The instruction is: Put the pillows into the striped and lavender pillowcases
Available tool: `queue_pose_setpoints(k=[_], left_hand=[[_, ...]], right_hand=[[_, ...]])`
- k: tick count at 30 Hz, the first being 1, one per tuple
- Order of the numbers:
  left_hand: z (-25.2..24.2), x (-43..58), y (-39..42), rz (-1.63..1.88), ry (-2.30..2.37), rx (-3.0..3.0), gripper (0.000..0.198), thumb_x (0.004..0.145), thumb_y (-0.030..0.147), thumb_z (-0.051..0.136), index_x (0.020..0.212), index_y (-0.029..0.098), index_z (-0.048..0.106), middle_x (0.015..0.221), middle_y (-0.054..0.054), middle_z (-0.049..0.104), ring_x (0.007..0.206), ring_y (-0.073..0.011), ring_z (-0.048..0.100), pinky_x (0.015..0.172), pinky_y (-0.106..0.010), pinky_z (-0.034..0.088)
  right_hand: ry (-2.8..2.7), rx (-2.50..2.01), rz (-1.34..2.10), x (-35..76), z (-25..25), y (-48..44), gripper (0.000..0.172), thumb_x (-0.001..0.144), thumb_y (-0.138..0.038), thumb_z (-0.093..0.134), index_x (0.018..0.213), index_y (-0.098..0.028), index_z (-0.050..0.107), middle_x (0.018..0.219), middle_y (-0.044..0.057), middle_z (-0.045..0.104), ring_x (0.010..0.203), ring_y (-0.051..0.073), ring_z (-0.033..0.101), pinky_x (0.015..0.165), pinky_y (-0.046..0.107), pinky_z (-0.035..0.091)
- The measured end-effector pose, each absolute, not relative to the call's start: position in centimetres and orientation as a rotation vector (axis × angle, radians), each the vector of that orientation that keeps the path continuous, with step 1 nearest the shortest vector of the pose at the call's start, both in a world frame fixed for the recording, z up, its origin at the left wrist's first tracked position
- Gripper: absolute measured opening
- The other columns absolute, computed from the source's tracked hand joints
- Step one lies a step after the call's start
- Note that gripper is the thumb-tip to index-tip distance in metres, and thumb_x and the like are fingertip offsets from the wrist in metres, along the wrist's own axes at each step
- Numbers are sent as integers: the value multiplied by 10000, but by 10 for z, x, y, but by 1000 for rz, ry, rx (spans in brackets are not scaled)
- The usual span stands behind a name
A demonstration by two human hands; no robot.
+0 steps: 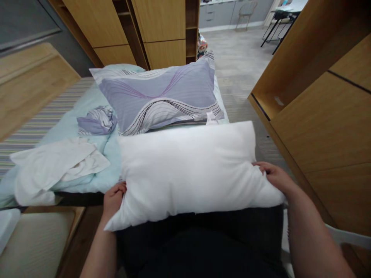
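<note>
A plain white pillow (188, 170) lies across my lap, its far edge by the bed. My left hand (113, 199) grips the pillow's left side, fingers curled into the fabric. On the opposite side, my right hand (274, 175) is closed on the pillow's right edge. Just beyond is a pillow in a purple-grey patterned case (162, 92), lying on the bed. To its left sits a crumpled patterned cloth (98, 120), and nearer me a loose white cloth (52, 166) is spread over the light blue bedding (111, 162).
Wooden cabinets (165, 23) stand behind the bed, and a wooden shelf unit (327, 116) rises at the right. A cushioned seat (34, 243) is at the lower left. Grey floor (234, 58) runs back to a chair (246, 11) and a table (292, 7).
</note>
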State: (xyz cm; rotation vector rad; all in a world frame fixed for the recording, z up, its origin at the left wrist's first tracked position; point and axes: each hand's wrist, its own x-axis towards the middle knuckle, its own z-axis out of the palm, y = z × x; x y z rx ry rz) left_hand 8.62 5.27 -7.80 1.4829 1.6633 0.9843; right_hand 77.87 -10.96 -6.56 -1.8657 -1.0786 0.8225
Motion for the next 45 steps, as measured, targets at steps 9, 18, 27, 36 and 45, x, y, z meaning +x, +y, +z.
queue_pose_setpoints(k=[9,18,27,36,45], left_hand=[[74,132,72,893,1854,2402,675,873,513,603,1517,311,587,1587,-40,576,1492,-335,504,1314,-517,324],[-71,304,144,350,1784,2349,730,1044,514,487,1647,104,442,1720,-211,350,1627,-394,261,1328,-637,35],[-98,205,151,481,2229,1948,898,1003,640,536,1667,62,358,1663,-324,373,1560,-453,366,1268,-622,282],[-103,183,135,556,2098,1359,718,880,704,670,1267,100,705,1260,-247,740,1253,-426,688,1089,-528,552],[-5,169,93,1446,1857,1142,778,770,487,770,1441,128,607,1453,-130,683,1287,-332,689,1123,-471,570]], right_hand=[[-1491,-1826,-250,706,85,-76,303,950,-289,586,1209,-275,742,1375,104,720,1322,291,650,1184,490,454],[-2087,-2004,243,575,-63,44,671,1082,-513,445,1657,-167,426,1745,116,335,1633,348,259,1337,597,95],[-1680,-2235,78,638,-91,-20,692,1084,-535,398,1668,-164,392,1762,136,295,1645,370,204,1336,619,96],[-1271,-2523,109,677,-74,-70,981,936,-756,598,1675,-159,352,1686,266,381,1561,480,356,1258,723,235],[-693,-1879,724,701,-31,-72,568,693,-577,881,1096,-234,672,971,86,756,810,296,713,699,408,593]])
